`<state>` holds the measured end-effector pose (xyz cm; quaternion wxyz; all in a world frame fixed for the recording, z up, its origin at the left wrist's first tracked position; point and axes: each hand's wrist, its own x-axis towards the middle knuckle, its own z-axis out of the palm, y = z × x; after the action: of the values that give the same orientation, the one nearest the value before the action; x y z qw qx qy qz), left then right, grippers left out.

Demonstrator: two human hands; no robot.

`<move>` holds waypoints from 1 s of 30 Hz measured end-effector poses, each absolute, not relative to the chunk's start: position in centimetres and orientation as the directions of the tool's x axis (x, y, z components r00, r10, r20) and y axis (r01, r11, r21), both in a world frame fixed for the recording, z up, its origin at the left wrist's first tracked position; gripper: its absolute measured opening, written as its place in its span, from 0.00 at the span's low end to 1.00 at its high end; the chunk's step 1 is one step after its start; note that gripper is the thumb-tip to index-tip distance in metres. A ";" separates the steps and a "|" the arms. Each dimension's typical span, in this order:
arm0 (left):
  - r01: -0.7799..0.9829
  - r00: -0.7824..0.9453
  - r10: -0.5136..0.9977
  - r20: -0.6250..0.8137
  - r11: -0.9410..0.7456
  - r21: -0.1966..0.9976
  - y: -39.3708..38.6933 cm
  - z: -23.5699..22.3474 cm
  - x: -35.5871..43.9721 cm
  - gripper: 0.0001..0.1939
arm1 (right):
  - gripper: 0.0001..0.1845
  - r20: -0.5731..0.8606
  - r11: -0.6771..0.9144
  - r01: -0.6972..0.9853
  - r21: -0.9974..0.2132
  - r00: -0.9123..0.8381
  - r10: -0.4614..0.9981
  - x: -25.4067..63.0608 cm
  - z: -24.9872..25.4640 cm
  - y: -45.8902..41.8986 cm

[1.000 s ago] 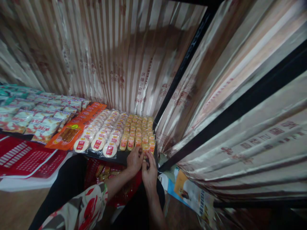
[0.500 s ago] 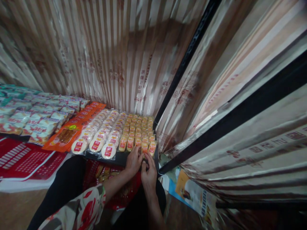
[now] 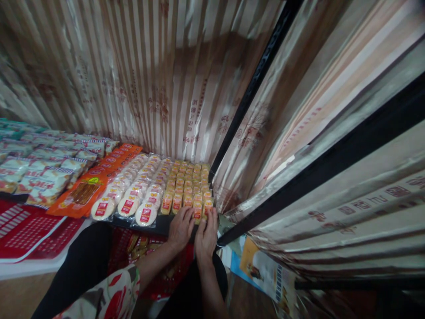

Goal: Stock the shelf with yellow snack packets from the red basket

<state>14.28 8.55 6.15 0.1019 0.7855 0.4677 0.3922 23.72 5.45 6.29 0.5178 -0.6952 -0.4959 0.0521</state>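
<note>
At the front right end of a dark shelf [image 3: 162, 224], both my hands are at the front row of small yellow wrapped snack packets [image 3: 197, 207]. My left hand [image 3: 181, 228] rests its slightly bent fingers on the front ends of these packets, left of the corner. Close beside it, my right hand [image 3: 206, 237] reaches up with its fingers stretched over the last packets at the shelf's corner. Neither hand visibly lifts a packet. To the left lie rows of round white crackers [image 3: 146, 214] in clear wrappers with red labels.
An orange snack bag [image 3: 83, 195] and several white snack bags [image 3: 48, 181] fill the shelf further left. Red baskets [image 3: 29, 237] stand below, one holding yellow packets [image 3: 141, 246]. Black poles [image 3: 252, 97] and striped curtains [image 3: 179, 88] close off the back and right.
My right hand's fingers have straightened and moved forward onto the packets at the corner. My left hand stays at the front row. The view has shifted slightly.
</note>
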 end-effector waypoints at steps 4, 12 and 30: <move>0.748 0.297 0.702 0.647 -0.592 0.299 8.8 6.4 14.2 0.18 | 0.35 0.381 -0.062 0.628 -0.776 0.544 0.747 24.5 6.3 6.9; 0.829 0.388 0.723 0.572 -0.545 0.127 10.2 7.0 14.9 0.26 | 0.37 0.304 -0.122 0.597 -0.793 0.561 0.770 24.9 7.3 9.4; 0.787 0.453 0.711 0.537 -0.602 0.133 10.6 6.1 14.9 0.26 | 0.32 0.343 -0.153 0.664 -0.732 0.553 0.759 24.5 5.9 9.8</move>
<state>14.89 10.62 6.10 -0.0675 0.8498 0.4408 0.2811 24.53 9.76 5.91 0.4503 -0.7574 -0.4699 0.0527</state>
